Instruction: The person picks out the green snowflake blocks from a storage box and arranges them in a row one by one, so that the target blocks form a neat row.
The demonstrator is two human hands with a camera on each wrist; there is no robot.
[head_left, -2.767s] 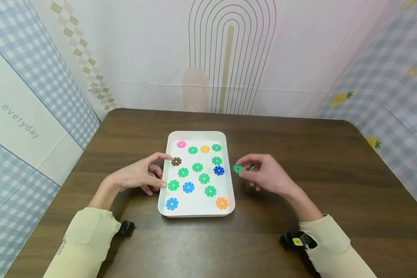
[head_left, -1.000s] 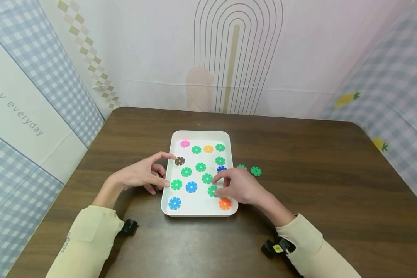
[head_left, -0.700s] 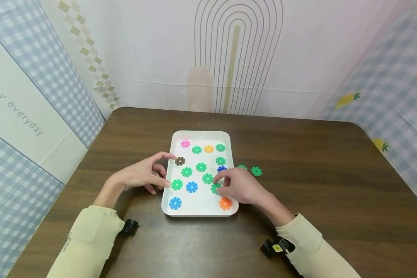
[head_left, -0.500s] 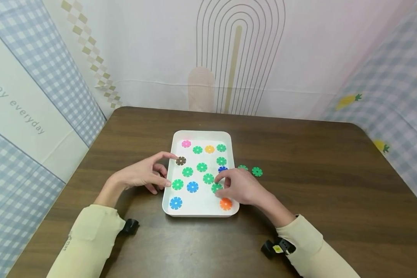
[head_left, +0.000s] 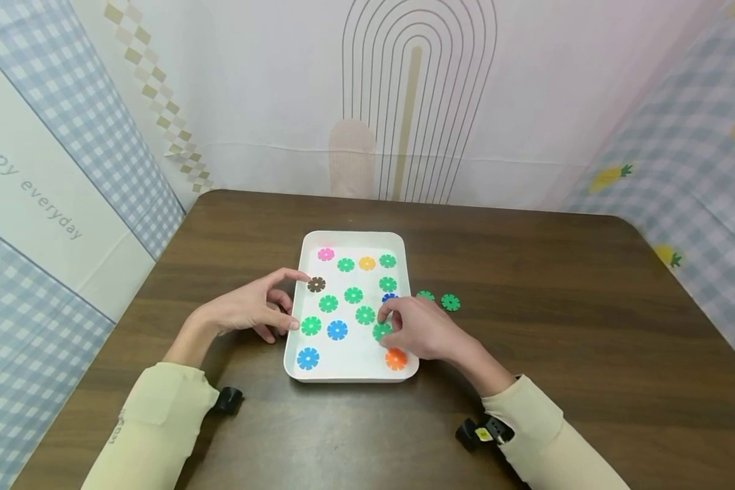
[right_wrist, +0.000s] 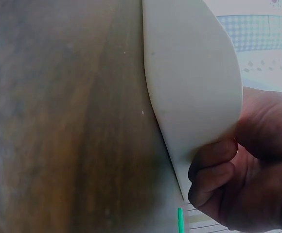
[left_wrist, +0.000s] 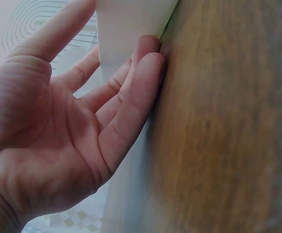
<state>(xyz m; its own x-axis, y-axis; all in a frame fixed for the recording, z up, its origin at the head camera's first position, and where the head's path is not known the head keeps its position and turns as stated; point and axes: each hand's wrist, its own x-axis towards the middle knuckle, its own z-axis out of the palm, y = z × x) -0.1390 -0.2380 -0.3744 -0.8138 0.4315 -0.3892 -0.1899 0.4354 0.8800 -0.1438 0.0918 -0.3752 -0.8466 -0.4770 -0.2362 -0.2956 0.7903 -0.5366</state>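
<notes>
A: How does the person's left hand [head_left: 254, 306] lie?

B: Along the left side of the white tray [head_left: 351, 378], with loose, spread fingers, not clenched. The index finger reaches over the rim right beside the brown disc [head_left: 316, 284], the thumb meets the rim lower down, and the other fingers bend near the outer wall

A: And the right hand [head_left: 421, 327]?

B: It comes in over the tray's right rim and pinches a green disc [head_left: 381, 331] between thumb and index finger; the remaining fingers are folded toward the palm. That disc is inside the tray, toward the lower right, just above the orange disc [head_left: 395, 359]. The hand partly covers a dark blue disc [head_left: 389, 297]

A: What surface is beneath?

B: A dark brown wood-grain table [head_left: 557, 306], with 2 more green discs [head_left: 450, 302] flat on it, near the tray's right side. In the tray, 15 discs show. Behind hangs a pale cloth [head_left: 251, 82] printed with nested arches [head_left: 414, 88] and a checkered strip [head_left: 150, 90]; at right, blue gingham [head_left: 698, 170] bears yellow fruit [head_left: 606, 179]

A: Any writing?

B: The left cloth panel [head_left: 30, 177] reads "appy everyday" in slanted grey letters, its start cut off by the view's edge. Lettering on the left sleeve [head_left: 153, 415] is too small to read, and so is anything on the yellow label [head_left: 483, 434] at the right wrist
</notes>
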